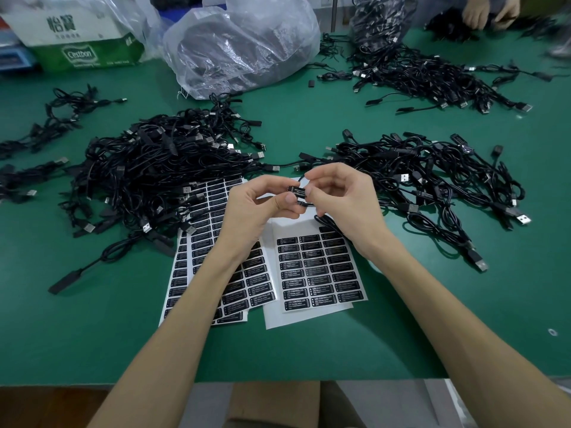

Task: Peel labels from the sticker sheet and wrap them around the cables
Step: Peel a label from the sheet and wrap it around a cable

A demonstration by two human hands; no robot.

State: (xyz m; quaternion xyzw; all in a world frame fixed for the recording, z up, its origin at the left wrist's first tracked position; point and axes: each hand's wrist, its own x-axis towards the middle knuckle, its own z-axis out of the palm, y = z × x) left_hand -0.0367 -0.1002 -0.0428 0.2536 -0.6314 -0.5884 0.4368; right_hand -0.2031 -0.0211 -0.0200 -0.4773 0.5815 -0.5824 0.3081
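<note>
My left hand (262, 202) and my right hand (340, 196) meet above the table's middle. Between their fingertips sits a small black controller block with a black label (298, 193) on it. Both hands pinch it, thumbs and forefingers curled round it. Its thin black cable (327, 222) loops down under my right hand. Below the hands lie white sticker sheets (321, 270) with rows of black labels, and a second stack (197, 242) to the left.
A big heap of black USB cables (160, 168) lies left of the hands, another heap (432, 174) to the right, a third (417, 75) at the far right. A clear plastic bag (241, 41) and a carton (77, 35) stand at the back. Another person's hands (491, 10) work at the top right.
</note>
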